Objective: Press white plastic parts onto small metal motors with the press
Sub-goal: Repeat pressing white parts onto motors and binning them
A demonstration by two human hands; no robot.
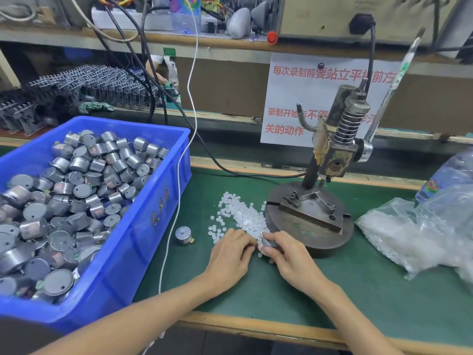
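A pile of small white plastic parts [239, 213] lies on the green mat left of the hand press [330, 160], whose round base [307, 234] carries a metal fixture. My right hand [286, 254] grips a small metal motor [268, 244] at the pile's near edge. My left hand [231, 254] rests palm down beside it, fingertips among the white parts; whether it pinches one is hidden. Another motor [183, 234] stands alone on the mat. The press lever [394, 85] points up to the right.
A blue crate [158, 201] full of metal motors fills the left. A clear bag of white parts [409, 242] and a plastic bottle [445, 175] sit on the right. A white cable [179, 188] hangs down past the crate. A paper sign stands behind the press.
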